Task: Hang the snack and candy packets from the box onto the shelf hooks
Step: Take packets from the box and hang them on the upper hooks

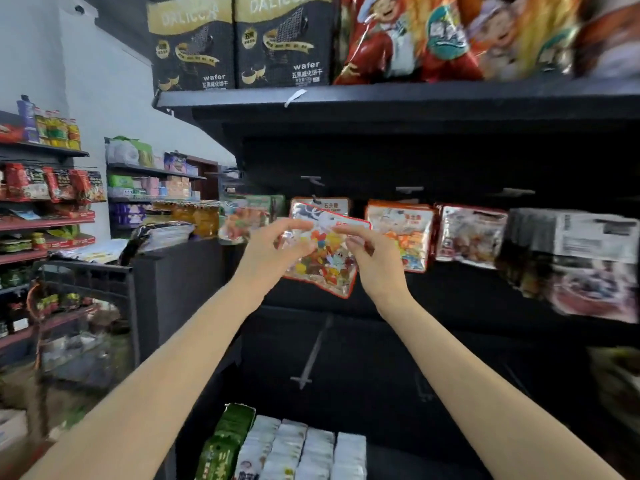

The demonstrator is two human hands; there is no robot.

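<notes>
Head view of a shop aisle: at far left, side shelves [45, 223] carried red snack bags and jars, with a dark counter [173, 271] beside them topped by a stack of flat packets [162, 233]. Two black wafer boxes [239, 46] stood on the top shelf [415, 98] of the dark display unit, next to large red snack bags [433, 39].

At centre, a person held a clear candy packet [325, 251] with a red border up before the hook row. The left hand [273, 247] pinched the packet's left edge between thumb and curled fingers, while the right hand [370, 254] pinched its upper right edge in the same way. The packet was tilted, its top near a hook [313, 181] where a similar packet [322, 204] already hung just behind it.

To the right, further packets hung in a row: an orange-edged candy packet [401, 230], a red-edged one [467, 233] and, blurred at the frame's edge, what appeared to be dark bags with white labels [581, 244]. Two more hooks [408, 189] stood out above them.

Lower down, a bare hook [311, 355] stood out from the dark back panel. At bottom centre, green packets [225, 441] and white packets [311, 452] stood in upright rows; their container could not be made out.
</notes>
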